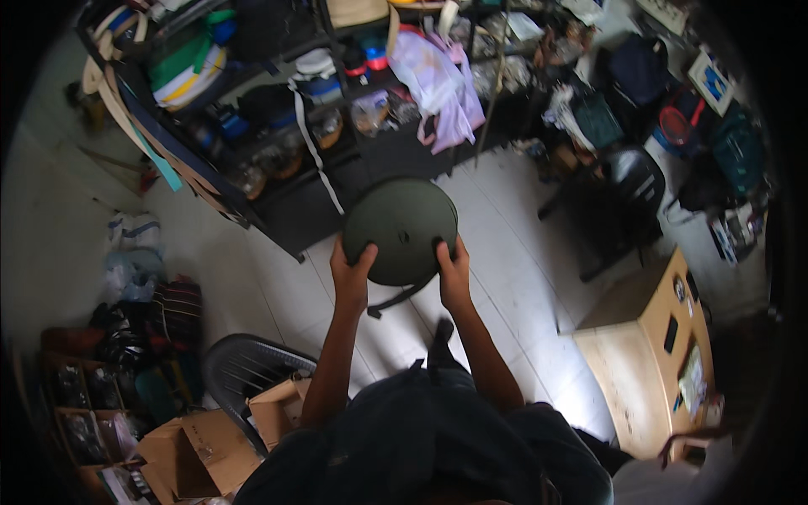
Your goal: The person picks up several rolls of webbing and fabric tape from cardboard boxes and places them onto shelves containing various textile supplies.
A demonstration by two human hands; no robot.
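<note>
Between my two hands is a large flat roll of dark green webbing (401, 220), wound tight into a disc with a small hole at its centre. My left hand (352, 271) grips its lower left edge, thumb on the near face and fingers behind. On the lower right edge my right hand (453, 268) holds it the same way. A loose tail of the strap (397, 301) hangs from the bottom of the roll. The fingers behind the roll are hidden.
Ahead stands a dark shelf rack (311, 189) crammed with strap rolls and bags. A lilac plastic bag (438, 88) hangs off it. Black chairs (619, 202) stand right and lower left. A wooden desk (635, 337) is at right, open cardboard boxes (202, 450) at lower left.
</note>
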